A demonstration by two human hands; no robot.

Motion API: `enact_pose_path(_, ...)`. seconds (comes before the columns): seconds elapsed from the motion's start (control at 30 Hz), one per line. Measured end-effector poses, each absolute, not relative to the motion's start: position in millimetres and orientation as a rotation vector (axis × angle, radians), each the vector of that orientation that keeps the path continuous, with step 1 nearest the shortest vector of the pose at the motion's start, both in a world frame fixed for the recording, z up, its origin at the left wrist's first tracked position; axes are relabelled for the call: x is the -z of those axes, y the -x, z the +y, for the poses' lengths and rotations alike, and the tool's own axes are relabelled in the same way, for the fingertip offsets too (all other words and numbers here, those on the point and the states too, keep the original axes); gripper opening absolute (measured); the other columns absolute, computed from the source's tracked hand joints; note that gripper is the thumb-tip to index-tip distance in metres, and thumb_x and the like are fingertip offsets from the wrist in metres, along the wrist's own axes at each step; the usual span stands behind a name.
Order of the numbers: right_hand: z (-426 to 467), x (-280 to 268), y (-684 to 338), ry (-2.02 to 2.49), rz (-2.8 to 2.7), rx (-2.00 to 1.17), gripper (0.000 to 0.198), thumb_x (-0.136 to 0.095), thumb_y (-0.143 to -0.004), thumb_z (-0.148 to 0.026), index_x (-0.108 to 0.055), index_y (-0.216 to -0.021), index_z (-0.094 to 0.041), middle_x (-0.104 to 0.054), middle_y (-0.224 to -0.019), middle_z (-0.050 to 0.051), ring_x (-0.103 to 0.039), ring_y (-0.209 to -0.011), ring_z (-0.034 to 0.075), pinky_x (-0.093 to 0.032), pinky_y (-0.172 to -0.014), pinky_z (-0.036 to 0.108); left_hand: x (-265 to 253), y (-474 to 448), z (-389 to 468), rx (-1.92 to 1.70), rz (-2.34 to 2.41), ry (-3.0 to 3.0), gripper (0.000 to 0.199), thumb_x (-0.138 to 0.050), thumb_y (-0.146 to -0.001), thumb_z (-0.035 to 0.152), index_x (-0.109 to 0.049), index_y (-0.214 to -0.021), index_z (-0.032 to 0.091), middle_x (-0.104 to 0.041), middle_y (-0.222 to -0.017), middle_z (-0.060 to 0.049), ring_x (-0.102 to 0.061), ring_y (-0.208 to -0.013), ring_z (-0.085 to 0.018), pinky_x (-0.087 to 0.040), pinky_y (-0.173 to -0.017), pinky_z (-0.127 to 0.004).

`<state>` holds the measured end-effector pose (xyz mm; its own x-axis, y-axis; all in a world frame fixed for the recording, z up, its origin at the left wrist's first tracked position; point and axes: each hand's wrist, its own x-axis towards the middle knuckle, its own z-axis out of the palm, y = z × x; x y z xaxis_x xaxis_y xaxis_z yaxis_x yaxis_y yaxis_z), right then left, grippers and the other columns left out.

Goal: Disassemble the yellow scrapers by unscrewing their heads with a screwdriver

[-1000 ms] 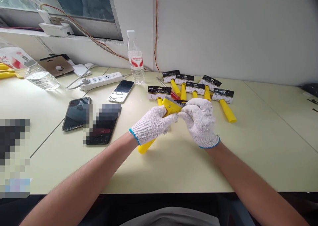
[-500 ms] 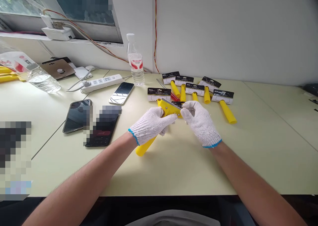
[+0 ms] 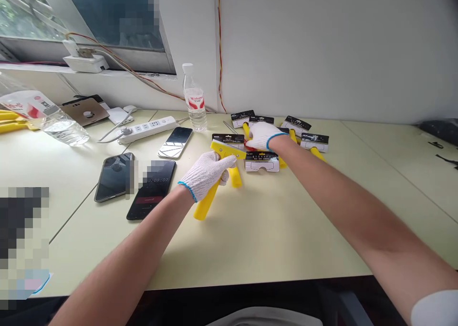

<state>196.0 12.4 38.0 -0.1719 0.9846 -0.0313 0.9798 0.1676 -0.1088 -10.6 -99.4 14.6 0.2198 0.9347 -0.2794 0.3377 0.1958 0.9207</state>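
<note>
My left hand (image 3: 207, 171), in a white knit glove with a blue cuff, is closed around a yellow scraper (image 3: 203, 206). The scraper's wide head with two screws and a metal blade edge points up and away from me. My right hand (image 3: 264, 136), gloved the same way, reaches over the far group of packaged scrapers. Its fingers are apart at the red handle of a screwdriver (image 3: 229, 127), which the hand partly covers. A black-and-white card sleeve (image 3: 262, 162) lies just in front of the right hand. Another carded scraper (image 3: 234, 177) lies behind the left hand.
Several scrapers with card sleeves (image 3: 315, 141) lie toward the wall. A water bottle (image 3: 195, 104) stands at the back, near a white power strip (image 3: 148, 129). Phones (image 3: 113, 177) lie on the left. A larger bottle (image 3: 46, 113) leans at far left.
My right hand has left the scraper's head and reached forward to the screwdriver. The left hand has shifted slightly left with the scraper. The card sleeve in front now shows fully.
</note>
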Motion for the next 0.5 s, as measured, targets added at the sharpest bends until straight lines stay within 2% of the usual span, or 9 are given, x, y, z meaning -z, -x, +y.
enact_pose_path(0.13,30.5,-26.1,-169.9,2.142,-2.431,-0.188,0.032,-0.081,-0.079,-0.022,-0.080,-0.108,-0.008,-0.078,-0.098,0.025,-0.076,-0.096,0.038,-0.058,-0.087,0.045,-8.9,16.1,-95.8,-0.697,1.294,-1.333,0.033,-0.068,-0.094,0.048,-0.063,-0.097,0.015,-0.066,-0.070,-0.002,-0.059,-0.066,-0.016,-0.045,-0.070,-0.031)
enact_pose_path(0.27,35.3,-22.9,-162.9,2.181,-2.393,-0.119,0.037,-0.079,-0.085,-0.028,-0.079,-0.116,-0.007,-0.078,-0.112,0.026,-0.074,-0.108,0.038,-0.056,-0.095,0.044,-4.2,18.6,-89.9,-0.724,1.319,-1.312,0.034,-0.069,-0.093,0.048,-0.066,-0.101,0.015,-0.067,-0.070,-0.002,-0.060,-0.065,-0.016,-0.046,-0.067,-0.029)
enact_pose_path(0.4,29.8,-45.7,-181.5,2.186,-2.294,-0.015,0.035,-0.068,-0.096,-0.037,-0.078,-0.114,-0.009,-0.076,-0.119,0.025,-0.073,-0.108,0.036,-0.054,-0.089,0.038,-6.0,16.6,-86.3,-0.764,1.373,-1.275,0.034,-0.069,-0.091,0.047,-0.070,-0.100,0.014,-0.064,-0.065,-0.002,-0.058,-0.061,-0.014,-0.048,-0.065,-0.027)
enact_pose_path(0.5,11.2,-59.4,-212.2,2.128,-2.109,-0.003,0.037,-0.057,-0.101,-0.039,-0.074,-0.110,-0.008,-0.075,-0.109,0.026,-0.072,-0.093,0.033,-0.051,-0.074,0.037,-9.5,16.5,-87.4,-0.794,1.423,-1.286,0.028,-0.069,-0.090,0.042,-0.067,-0.094,0.014,-0.063,-0.062,-0.001,-0.056,-0.058,-0.013,-0.047,-0.063,-0.025)
